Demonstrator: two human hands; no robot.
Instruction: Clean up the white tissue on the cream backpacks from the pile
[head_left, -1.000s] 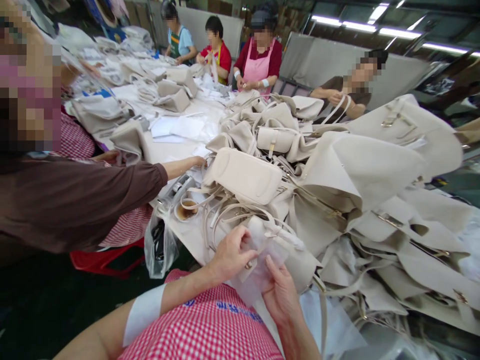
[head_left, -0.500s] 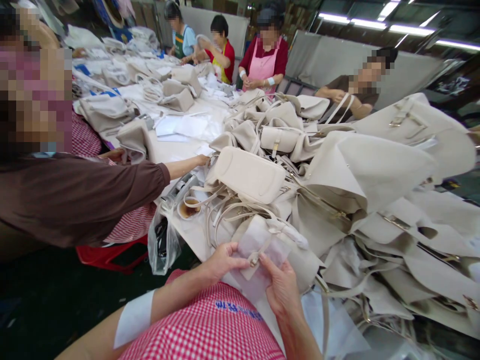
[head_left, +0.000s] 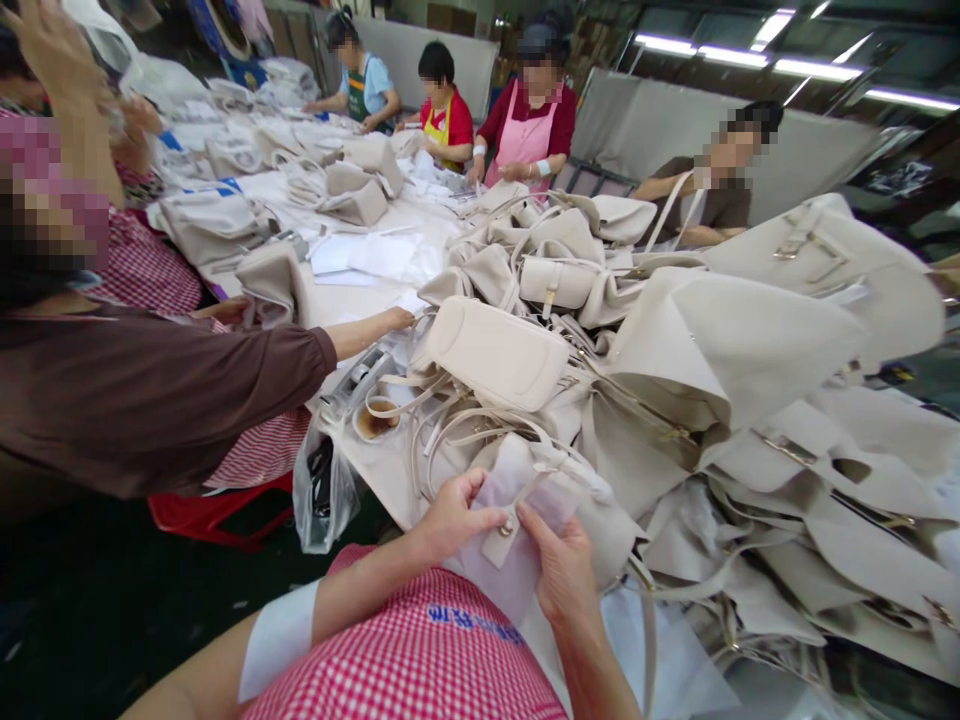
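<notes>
A cream handbag (head_left: 609,540) lies in front of me at the table's edge. Its strap tab (head_left: 498,546) bears a small metal clasp (head_left: 507,526) and rests over a thin translucent sheet (head_left: 517,590). From the left, my left hand (head_left: 459,520) pinches the tab beside the clasp, thumb and forefinger closed. My right hand (head_left: 566,565) grips the strap from the other side, its thumb near the clasp. Its lower fingers are partly hidden behind the sheet.
Cream bags (head_left: 499,350) are heaped ahead and to the right. A cup of brown liquid (head_left: 377,420) stands near the table's left edge, above a hanging plastic bag (head_left: 324,495). On the left, a co-worker's brown sleeve (head_left: 187,400) reaches across. Several people work beyond.
My left fingers have shifted slightly up on the tab, and the clasp shows a little more. Co-workers at the back have lowered their arms; the hands at far left have moved.
</notes>
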